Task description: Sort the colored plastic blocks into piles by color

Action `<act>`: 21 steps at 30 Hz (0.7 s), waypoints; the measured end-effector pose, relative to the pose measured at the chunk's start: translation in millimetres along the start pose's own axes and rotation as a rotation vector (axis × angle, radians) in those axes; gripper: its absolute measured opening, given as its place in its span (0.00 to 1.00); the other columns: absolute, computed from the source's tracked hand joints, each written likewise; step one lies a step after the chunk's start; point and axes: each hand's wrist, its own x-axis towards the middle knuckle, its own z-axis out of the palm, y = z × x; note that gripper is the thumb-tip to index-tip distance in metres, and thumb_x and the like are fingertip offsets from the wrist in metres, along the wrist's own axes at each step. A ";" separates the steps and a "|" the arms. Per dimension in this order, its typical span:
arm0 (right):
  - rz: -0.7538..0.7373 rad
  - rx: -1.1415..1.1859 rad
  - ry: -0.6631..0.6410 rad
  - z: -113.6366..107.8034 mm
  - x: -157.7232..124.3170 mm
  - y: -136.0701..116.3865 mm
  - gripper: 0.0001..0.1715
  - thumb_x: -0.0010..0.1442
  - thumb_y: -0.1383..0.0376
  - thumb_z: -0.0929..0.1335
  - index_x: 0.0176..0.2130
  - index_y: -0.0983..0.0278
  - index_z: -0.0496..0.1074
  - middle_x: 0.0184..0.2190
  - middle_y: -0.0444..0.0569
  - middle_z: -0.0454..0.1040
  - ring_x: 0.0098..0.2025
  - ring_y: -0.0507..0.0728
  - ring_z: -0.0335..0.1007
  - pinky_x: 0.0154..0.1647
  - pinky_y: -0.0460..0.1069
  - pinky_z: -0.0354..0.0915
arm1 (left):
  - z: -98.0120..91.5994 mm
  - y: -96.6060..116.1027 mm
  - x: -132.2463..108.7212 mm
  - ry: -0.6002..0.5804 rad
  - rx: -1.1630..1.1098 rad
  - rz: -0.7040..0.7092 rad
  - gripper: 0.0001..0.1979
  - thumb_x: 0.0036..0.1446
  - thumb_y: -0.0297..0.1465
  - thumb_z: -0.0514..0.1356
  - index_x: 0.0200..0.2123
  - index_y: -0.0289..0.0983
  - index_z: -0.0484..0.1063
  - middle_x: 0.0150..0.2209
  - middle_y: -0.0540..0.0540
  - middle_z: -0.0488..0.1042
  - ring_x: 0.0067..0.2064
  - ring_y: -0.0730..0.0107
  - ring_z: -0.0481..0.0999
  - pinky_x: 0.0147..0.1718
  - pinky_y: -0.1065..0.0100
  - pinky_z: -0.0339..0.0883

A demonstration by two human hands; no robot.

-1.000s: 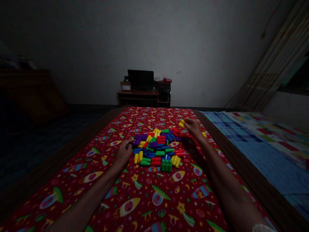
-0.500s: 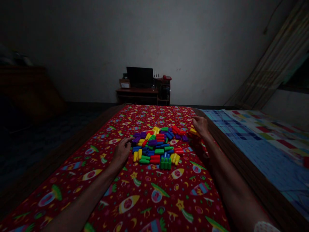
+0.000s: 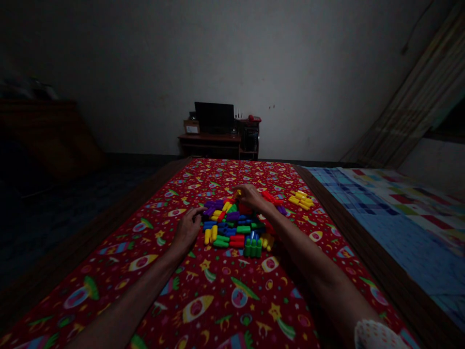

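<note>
Since the earlier frame the right hand (image 3: 250, 195) is moved from the yellow blocks (image 3: 301, 198) onto the block pile (image 3: 232, 228) on the red cloth (image 3: 218, 300); whether anything is gripped cannot be told. The left hand (image 3: 188, 230) is laid open against the pile's left edge.

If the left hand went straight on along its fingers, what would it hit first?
Most likely the purple blocks at the left edge of the pile: the left hand lies on the cloth with fingertips pointing at them, nearly touching. Dim light leaves the gap unclear.
</note>
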 end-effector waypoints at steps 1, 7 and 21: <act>0.006 0.027 0.057 -6.8 -7.2 5.6 0.25 0.54 0.73 0.67 0.51 0.61 0.74 0.47 0.51 0.78 0.48 0.58 0.74 0.48 0.50 0.67 | -0.2 0.6 0.0 -0.004 0.004 -0.001 0.19 0.51 0.33 0.50 0.42 0.38 0.76 0.46 0.42 0.78 0.49 0.58 0.75 0.49 0.59 0.69; 0.372 -0.051 0.454 -68.5 -66.4 76.9 0.26 0.59 0.66 0.63 0.56 0.70 0.70 0.47 0.59 0.77 0.47 0.61 0.74 0.51 0.53 0.66 | -1.6 2.4 0.8 -0.011 0.009 -0.016 0.19 0.51 0.32 0.50 0.42 0.39 0.77 0.47 0.43 0.78 0.50 0.58 0.75 0.52 0.59 0.67; 0.724 -0.061 0.392 -96.0 -124.0 161.2 0.24 0.56 0.72 0.60 0.47 0.70 0.77 0.43 0.56 0.80 0.47 0.61 0.75 0.48 0.50 0.67 | -2.3 1.6 1.3 -0.039 0.022 -0.034 0.21 0.51 0.33 0.50 0.44 0.37 0.76 0.49 0.42 0.77 0.50 0.57 0.75 0.52 0.58 0.67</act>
